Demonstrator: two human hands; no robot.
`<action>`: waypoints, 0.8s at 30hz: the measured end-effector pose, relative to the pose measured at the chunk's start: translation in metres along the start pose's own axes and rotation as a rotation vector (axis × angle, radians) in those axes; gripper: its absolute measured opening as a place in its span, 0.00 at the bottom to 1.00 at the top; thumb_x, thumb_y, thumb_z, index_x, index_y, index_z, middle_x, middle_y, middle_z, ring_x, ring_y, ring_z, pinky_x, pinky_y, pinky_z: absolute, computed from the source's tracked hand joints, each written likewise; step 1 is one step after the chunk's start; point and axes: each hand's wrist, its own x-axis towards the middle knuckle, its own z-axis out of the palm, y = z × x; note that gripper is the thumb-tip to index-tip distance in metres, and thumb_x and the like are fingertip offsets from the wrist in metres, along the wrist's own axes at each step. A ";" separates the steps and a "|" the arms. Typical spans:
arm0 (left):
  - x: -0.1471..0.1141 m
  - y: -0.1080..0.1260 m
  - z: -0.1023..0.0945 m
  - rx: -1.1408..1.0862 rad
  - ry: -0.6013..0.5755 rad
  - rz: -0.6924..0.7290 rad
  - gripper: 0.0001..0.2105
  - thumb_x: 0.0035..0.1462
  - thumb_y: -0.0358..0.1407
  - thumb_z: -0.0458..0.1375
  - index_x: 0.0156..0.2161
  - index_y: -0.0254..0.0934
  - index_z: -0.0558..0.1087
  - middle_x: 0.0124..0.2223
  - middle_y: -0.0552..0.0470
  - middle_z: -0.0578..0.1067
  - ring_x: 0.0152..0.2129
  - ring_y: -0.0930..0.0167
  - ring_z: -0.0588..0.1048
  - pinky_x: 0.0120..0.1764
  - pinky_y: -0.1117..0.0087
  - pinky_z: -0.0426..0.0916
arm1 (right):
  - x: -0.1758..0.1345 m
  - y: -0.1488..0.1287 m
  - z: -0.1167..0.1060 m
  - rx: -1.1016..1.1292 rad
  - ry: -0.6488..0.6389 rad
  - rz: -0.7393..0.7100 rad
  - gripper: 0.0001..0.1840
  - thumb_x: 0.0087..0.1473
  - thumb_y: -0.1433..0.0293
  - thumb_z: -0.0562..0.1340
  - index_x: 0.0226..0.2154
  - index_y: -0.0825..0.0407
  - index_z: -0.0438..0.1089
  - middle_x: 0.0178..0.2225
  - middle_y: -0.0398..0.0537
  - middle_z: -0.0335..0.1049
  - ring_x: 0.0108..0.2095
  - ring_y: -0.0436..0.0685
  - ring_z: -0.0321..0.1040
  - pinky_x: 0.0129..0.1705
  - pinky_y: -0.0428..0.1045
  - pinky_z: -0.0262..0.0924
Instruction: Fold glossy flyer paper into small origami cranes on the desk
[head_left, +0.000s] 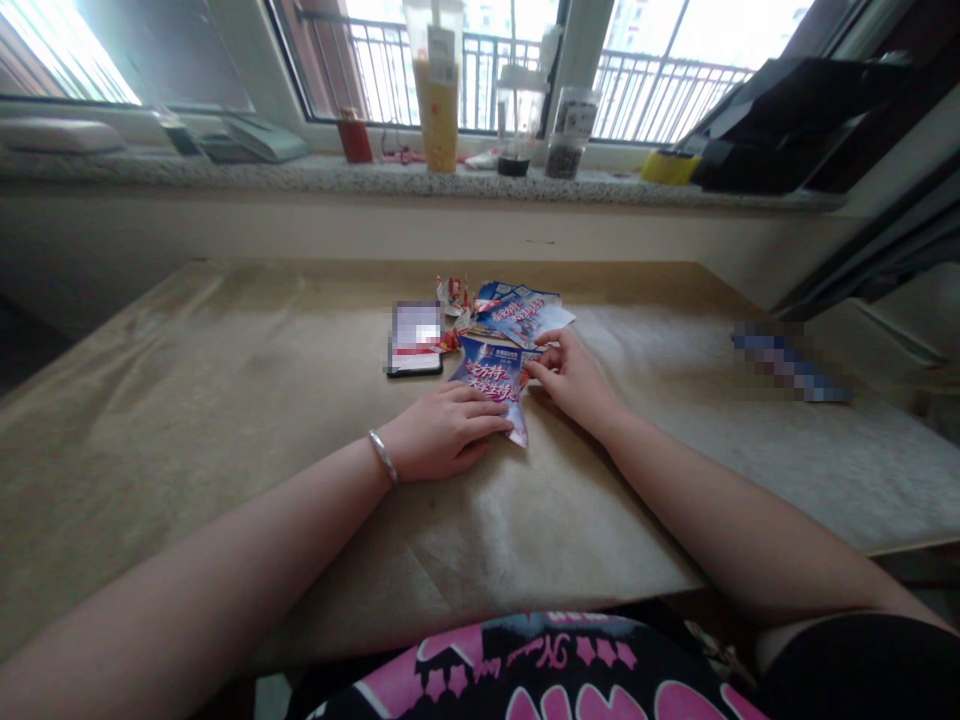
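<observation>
A blue and white printed paper leaflet with large pink-and-white lettering lies on the table in front of me. My left hand rests flat across its lower left part, fingers stretched out, a silver bangle on the wrist. At the leaflet's right edge, the thumb and fingertips of my right hand are pinched together on the paper. Just beyond it, similar blue leaflets are fanned in an overlapping pile. Crumpled red and white wrappers touch the pile's left side.
A phone with a lit, blurred screen lies left of the wrappers. Far right on the table is a blurred blue item. Along the windowsill stand a tall yellow-filled container, jars and a black object.
</observation>
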 end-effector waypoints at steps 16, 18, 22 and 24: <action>0.000 -0.001 0.003 -0.059 0.012 0.047 0.17 0.58 0.33 0.54 0.54 0.38 0.69 0.55 0.46 0.72 0.50 0.62 0.70 0.51 0.57 0.66 | -0.004 -0.005 -0.007 -0.237 -0.100 -0.061 0.07 0.50 0.65 0.63 0.33 0.49 0.67 0.25 0.41 0.70 0.27 0.51 0.67 0.29 0.47 0.59; 0.000 -0.001 0.003 -0.059 0.006 0.044 0.17 0.59 0.34 0.54 0.54 0.38 0.69 0.56 0.46 0.71 0.51 0.63 0.69 0.52 0.57 0.66 | -0.004 -0.004 -0.006 -0.239 -0.117 -0.070 0.10 0.49 0.65 0.64 0.34 0.49 0.65 0.26 0.41 0.69 0.26 0.51 0.66 0.28 0.47 0.60; 0.000 -0.001 0.003 -0.069 -0.016 0.028 0.18 0.60 0.34 0.53 0.55 0.38 0.68 0.57 0.45 0.70 0.52 0.62 0.69 0.53 0.57 0.66 | -0.005 -0.003 -0.004 -0.231 -0.149 -0.081 0.14 0.47 0.64 0.65 0.35 0.49 0.62 0.27 0.41 0.67 0.27 0.52 0.65 0.29 0.48 0.60; 0.001 -0.001 0.002 -0.079 -0.024 0.024 0.19 0.59 0.33 0.53 0.56 0.38 0.67 0.57 0.45 0.70 0.52 0.62 0.68 0.53 0.57 0.65 | -0.004 -0.002 -0.004 -0.207 -0.156 -0.086 0.14 0.47 0.64 0.64 0.35 0.49 0.61 0.27 0.40 0.66 0.27 0.52 0.64 0.29 0.48 0.59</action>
